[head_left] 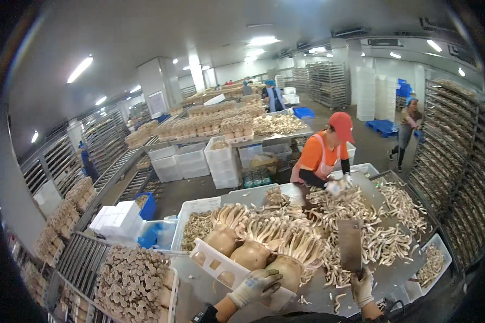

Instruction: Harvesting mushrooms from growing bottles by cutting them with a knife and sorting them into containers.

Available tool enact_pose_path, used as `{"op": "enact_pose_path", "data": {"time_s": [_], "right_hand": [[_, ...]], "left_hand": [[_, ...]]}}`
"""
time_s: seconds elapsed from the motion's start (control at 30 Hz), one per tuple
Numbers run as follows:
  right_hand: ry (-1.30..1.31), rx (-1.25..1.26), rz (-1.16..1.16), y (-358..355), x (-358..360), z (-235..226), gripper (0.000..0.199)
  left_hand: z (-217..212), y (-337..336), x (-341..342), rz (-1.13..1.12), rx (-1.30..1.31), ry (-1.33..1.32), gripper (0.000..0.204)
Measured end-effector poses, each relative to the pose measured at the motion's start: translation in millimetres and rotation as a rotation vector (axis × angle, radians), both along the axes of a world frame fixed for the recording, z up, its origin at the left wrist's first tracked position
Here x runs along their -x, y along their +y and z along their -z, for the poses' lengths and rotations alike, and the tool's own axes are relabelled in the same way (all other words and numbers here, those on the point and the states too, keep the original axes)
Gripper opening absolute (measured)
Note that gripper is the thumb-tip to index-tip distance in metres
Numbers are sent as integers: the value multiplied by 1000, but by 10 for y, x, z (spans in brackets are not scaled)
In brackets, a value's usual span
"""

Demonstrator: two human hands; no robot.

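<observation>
My left hand [254, 286], in a grey work glove, rests with spread fingers on the rim of a white slotted crate [206, 257], right beside the nearest brown bottle of long-stemmed mushrooms [286, 267]. Two more such mushroom bottles [251, 248] lie in the same crate. My right hand [362, 287], also gloved, grips the handle of a broad cleaver [350, 244] held upright, blade up, above the steel table [391, 280]. Cut mushrooms [361, 215] are strewn over the table.
A worker in an orange shirt and red cap [324, 152] handles mushrooms across the table. White bins [429, 265] sit at the table's right; a crate of mushroom bottles [132, 280] stands at left. Wheeled racks [450, 156] line the right wall; another person walks there.
</observation>
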State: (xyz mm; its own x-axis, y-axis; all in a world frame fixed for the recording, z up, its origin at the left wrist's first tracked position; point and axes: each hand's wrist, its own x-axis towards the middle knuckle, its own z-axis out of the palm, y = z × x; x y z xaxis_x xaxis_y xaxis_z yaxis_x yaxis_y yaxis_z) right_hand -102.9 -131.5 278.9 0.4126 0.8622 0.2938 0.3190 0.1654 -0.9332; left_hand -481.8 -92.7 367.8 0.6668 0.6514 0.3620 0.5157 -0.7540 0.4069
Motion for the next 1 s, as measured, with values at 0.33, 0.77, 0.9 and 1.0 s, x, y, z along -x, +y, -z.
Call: {"op": "enact_pose_path", "data": {"time_s": [0.33,0.77,0.9,1.0], "right_hand": [[-430,-152,-666,370,596,-1190,32],[-941,195,-802,735,350,-1107,17],[-874,92,-825,775,379,-1121,14],[-942,100,-889,861,485,-1243,10]], "left_hand": [[-103,125,185,-188,-8,218,67],[-157,-13,-134,-338,-18,384,78],[-198,-15,-99,-313,-14,325,73],[-573,129,-87,-325,192,258,65]]}}
